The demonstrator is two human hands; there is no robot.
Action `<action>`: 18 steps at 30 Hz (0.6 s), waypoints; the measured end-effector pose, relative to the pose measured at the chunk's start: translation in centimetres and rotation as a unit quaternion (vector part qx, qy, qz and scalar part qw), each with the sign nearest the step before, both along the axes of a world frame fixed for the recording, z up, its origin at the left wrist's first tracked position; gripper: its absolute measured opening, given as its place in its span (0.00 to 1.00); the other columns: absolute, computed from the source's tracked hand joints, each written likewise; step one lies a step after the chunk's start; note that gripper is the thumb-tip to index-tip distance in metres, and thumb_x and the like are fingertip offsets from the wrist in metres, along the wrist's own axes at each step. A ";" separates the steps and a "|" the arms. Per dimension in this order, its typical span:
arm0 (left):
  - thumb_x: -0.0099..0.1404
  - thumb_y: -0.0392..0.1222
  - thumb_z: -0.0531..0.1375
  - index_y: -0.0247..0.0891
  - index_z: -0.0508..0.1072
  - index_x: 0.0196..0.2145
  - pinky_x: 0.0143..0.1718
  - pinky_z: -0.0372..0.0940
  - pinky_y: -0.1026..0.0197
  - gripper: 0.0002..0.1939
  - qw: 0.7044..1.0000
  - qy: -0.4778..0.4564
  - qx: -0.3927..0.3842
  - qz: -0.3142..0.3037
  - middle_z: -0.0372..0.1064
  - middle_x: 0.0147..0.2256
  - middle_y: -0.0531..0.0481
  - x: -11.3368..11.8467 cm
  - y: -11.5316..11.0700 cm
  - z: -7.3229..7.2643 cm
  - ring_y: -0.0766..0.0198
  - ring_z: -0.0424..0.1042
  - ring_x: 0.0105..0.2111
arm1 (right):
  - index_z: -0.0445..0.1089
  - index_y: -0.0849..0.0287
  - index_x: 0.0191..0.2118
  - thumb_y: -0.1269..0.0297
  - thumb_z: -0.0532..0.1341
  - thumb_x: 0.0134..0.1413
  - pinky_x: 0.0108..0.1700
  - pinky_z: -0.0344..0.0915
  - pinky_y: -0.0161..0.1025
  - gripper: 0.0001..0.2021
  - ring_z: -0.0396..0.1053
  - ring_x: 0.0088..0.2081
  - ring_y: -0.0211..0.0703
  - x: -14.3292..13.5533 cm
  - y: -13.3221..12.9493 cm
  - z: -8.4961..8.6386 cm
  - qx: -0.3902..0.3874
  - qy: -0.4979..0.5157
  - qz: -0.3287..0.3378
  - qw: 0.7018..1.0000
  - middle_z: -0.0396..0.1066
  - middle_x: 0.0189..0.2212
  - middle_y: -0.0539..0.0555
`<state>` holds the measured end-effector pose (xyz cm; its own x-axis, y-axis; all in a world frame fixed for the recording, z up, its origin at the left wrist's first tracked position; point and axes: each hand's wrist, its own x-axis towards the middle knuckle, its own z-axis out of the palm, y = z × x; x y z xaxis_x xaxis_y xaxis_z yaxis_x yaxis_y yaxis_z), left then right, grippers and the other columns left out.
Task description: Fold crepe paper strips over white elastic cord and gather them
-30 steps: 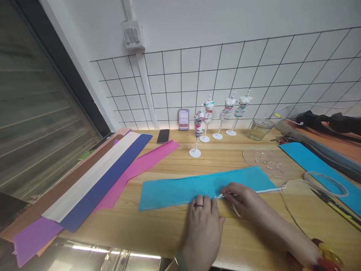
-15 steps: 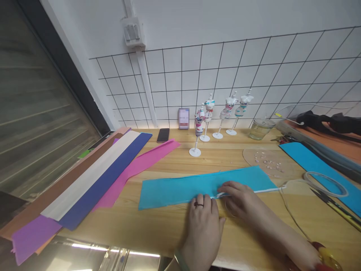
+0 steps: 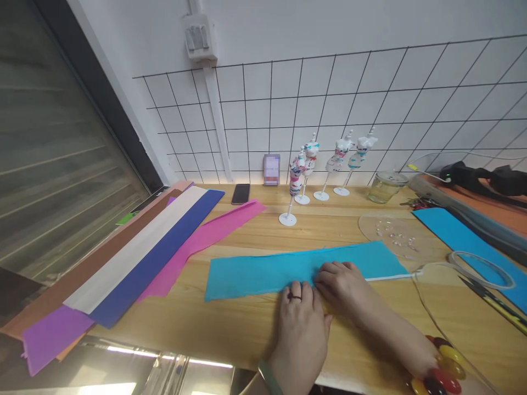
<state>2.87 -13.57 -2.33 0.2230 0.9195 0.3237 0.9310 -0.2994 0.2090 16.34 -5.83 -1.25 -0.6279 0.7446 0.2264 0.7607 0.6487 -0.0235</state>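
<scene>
A strip of blue crepe paper (image 3: 251,277) lies across the table in front of me. A thin white cord (image 3: 389,277) runs along its near edge on the right side. My left hand (image 3: 302,329) lies palm down, fingertips pressing on the near edge and its thumb held apart from them. Beside it, my right hand (image 3: 343,288) has its fingers bent and closed on the same edge, hiding the part beneath. Further right the cord leads to a loose coil of white tubing or cord (image 3: 481,270).
Pink paper (image 3: 197,244) and several coloured strips, including a dark blue strip (image 3: 160,252), lie on the left. Small mannequin stands (image 3: 287,219), a phone (image 3: 241,193) and a glass jar (image 3: 387,186) stand or lie at the back. Scissors (image 3: 489,299) lie right.
My right hand has shifted slightly left along the paper's edge, closer to my left hand, and its fingers are more curled. The view has moved slightly.
</scene>
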 end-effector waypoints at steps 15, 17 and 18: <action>0.59 0.49 0.56 0.34 0.67 0.46 0.43 0.59 0.50 0.20 1.000 0.002 -0.008 0.003 0.61 0.41 0.42 0.1 0.0 0.2 0.55 0.59 0.41 | 0.69 0.57 0.26 0.66 0.51 0.55 0.32 0.56 0.37 0.12 0.65 0.32 0.42 -0.2 0.2 0.1 -0.082 0.043 -0.038 0.995 0.69 0.27 0.53; 0.60 0.49 0.55 0.34 0.67 0.46 0.43 0.59 0.50 0.20 1.000 0.002 -0.005 0.005 0.61 0.41 0.42 0.0 0.0 0.0 0.55 0.59 0.41 | 0.69 0.57 0.26 0.66 0.51 0.55 0.33 0.57 0.37 0.12 0.65 0.32 0.42 -0.2 0.2 -0.1 -0.096 0.063 -0.035 0.993 0.69 0.27 0.53; 0.60 0.49 0.55 0.34 0.67 0.46 0.43 0.59 0.50 0.20 1.000 0.004 -0.005 0.005 0.61 0.41 0.42 0.0 0.0 -0.1 0.55 0.59 0.41 | 0.69 0.57 0.26 0.66 0.51 0.55 0.33 0.57 0.36 0.12 0.65 0.32 0.42 -0.2 0.3 -0.2 -0.102 0.071 -0.034 0.992 0.69 0.27 0.53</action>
